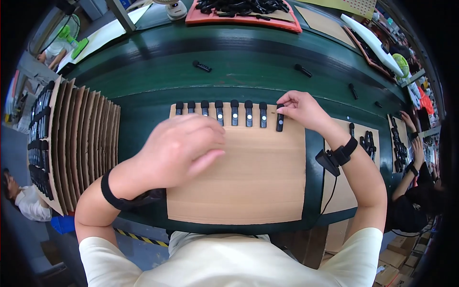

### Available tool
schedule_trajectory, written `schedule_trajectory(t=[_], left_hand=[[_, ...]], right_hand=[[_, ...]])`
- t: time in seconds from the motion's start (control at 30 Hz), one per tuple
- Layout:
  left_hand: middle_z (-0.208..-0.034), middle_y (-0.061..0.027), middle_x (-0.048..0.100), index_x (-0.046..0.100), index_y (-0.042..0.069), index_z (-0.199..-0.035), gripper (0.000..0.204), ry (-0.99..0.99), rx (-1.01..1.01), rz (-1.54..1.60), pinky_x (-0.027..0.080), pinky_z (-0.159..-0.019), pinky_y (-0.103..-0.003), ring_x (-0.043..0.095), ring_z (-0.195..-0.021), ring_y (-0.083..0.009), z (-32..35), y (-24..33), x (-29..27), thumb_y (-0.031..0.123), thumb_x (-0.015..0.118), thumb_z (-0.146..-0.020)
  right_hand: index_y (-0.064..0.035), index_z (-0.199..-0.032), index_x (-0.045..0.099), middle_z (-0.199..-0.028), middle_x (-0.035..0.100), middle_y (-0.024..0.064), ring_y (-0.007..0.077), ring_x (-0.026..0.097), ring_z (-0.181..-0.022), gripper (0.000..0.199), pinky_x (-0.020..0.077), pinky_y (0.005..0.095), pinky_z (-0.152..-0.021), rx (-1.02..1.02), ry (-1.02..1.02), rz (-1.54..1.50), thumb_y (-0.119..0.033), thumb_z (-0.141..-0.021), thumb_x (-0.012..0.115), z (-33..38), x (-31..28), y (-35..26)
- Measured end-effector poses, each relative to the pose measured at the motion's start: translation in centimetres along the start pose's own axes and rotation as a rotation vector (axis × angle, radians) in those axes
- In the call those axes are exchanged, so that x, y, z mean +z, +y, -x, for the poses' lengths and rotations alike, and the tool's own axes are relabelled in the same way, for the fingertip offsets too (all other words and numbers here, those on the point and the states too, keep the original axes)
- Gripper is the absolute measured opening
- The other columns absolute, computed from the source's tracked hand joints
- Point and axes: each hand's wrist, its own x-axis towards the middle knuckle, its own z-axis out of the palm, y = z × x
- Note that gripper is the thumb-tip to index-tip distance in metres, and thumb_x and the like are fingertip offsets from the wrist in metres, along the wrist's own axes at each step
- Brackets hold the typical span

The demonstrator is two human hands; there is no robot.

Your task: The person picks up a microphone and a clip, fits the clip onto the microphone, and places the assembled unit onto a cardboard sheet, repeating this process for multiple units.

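Observation:
A cardboard sheet [236, 182] lies in front of me, with a row of small black clip-on microphones [234, 114] standing side by side along its far edge. They have dark foam tips, and several show a pale round dot on the body. At the row's right end, my right hand [299, 109] pinches the foam tip of one microphone [279, 123], set slightly apart from the others. My left hand [186, 148] is over the sheet's left part with its fingers loosely curled. It covers the lower ends of the leftmost microphones, and its fingertips are hidden.
On the left stands a stack of cardboard sheets [91, 134] with microphones on its outer face. Loose microphones [202, 66] lie on the green bench [148, 62]. A red tray [191, 19] heaped with black pieces is at the back. Another cardboard sheet [342, 191] and a co-worker's hands [417, 150] are on the right.

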Motion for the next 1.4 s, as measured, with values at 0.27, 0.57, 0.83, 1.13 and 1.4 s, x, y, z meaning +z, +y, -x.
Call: schedule_trajectory(t=[0.27, 0.57, 0.83, 1.13, 1.4], left_hand=[[-0.095, -0.0123, 0.066, 0.064, 0.001, -0.088, 0.012, 0.174, -0.198, 0.083, 0.052, -0.078, -0.033, 0.065, -0.087, -0.0264, 1.6, -2.7, -2.3, -0.001, 0.068, -0.077], [-0.092, -0.01, 0.067, 0.064, -0.003, -0.089, 0.007, 0.305, -0.435, 0.139, 0.052, -0.077, -0.029, 0.064, -0.084, -0.0165, 2.2, -8.2, -2.2, 0.004, 0.064, -0.086], [-0.084, -0.0054, 0.065, 0.064, -0.001, -0.093, 0.011, 0.267, -0.724, 0.057, 0.05, -0.077, -0.024, 0.062, -0.08, -0.0117, 3.0, -17.4, -1.8, 0.009, 0.063, -0.09], [-0.11, -0.013, 0.064, 0.063, 0.003, -0.111, 0.025, 0.175, -0.629, -0.25, 0.047, -0.095, -0.036, 0.059, -0.106, -0.0268, 1.6, -24.2, 0.7, 0.011, 0.065, -0.087], [-0.114, -0.0138, 0.064, 0.065, 0.007, -0.112, 0.028, 0.005, -0.541, -0.369, 0.045, -0.099, -0.041, 0.057, -0.112, -0.0309, 0.5, -28.5, 1.6, 0.017, 0.068, -0.086]], right_hand=[[0.0038, -0.103, 0.065, -0.082, 0.066, 0.0038, 0.0065, 0.058, -0.07, 0.02, 0.0495, 0.0223, -0.067, 0.015, -0.008, 0.108, -0.01, -0.089, 0.068, -1.0, 0.6, -1.2], [0.0022, -0.103, 0.066, -0.076, 0.065, 0.0025, 0.0054, 0.056, -0.066, 0.022, 0.0474, 0.0229, -0.064, 0.035, 0.006, 0.198, -0.013, -0.087, 0.069, -1.2, 0.6, -1.7], [0.0006, -0.105, 0.066, -0.087, 0.065, 0.0107, 0.0155, 0.062, -0.076, 0.028, 0.0508, 0.0285, -0.072, -0.033, 0.195, 0.464, -0.017, -0.084, 0.071, -6.5, -3.6, 0.3], [-0.0003, -0.109, 0.061, -0.107, 0.063, 0.0188, 0.0374, 0.059, -0.101, 0.031, 0.0478, 0.0406, -0.09, -0.108, 0.257, 0.79, -0.016, -0.083, 0.069, -12.1, -6.4, 6.3], [-0.0009, -0.107, 0.06, -0.09, 0.06, 0.001, 0.01, 0.055, -0.079, 0.02, 0.0459, 0.0235, -0.074, -0.163, 0.246, 0.248, -0.005, -0.088, 0.064, -5.6, -4.6, 2.1]])
